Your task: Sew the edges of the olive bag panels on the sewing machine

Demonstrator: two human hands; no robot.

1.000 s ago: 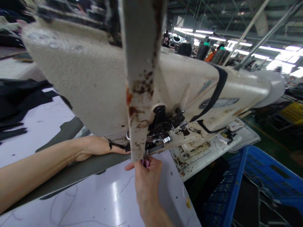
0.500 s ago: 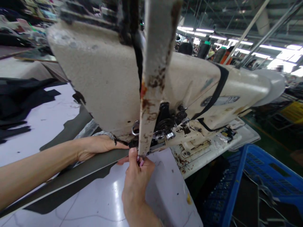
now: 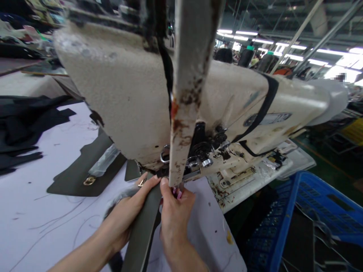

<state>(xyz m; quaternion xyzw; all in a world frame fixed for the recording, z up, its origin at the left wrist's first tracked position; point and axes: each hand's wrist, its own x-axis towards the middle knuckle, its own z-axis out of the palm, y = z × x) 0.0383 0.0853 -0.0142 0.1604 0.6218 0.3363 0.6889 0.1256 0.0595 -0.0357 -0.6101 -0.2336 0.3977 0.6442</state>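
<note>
The big change is the olive strip [image 3: 144, 226]: it no longer runs flat toward 9 o'clock but stands nearly upright between the two hands, its lower end dropping out of view at 6 o'clock and its upper end reaching up under the sewing machine [image 3: 127, 98]. The right hand [image 3: 176, 221] is closed in a tight pinch on the strip's top end, just below the rusty bar [image 3: 185, 113], though the fingertips are partly hidden. The left hand [image 3: 123, 211] has swung round from 9 o'clock to about 7 o'clock, its fingers stretched out straight beside the strip, reaching toward the machine's underside; whether it grips anything, I cannot tell. A fuzzy grey edge [image 3: 120, 195] shows beneath it.

With the strip lifted away, more of the white table [image 3: 34, 223] shows. An olive fabric piece [image 3: 76, 181] with a gold buckle [image 3: 89, 181] lies at 9 o'clock, black cloth [image 3: 22, 121] lies beyond it, and a blue crate [image 3: 314, 200] sits at 4 o'clock, down beside the table.
</note>
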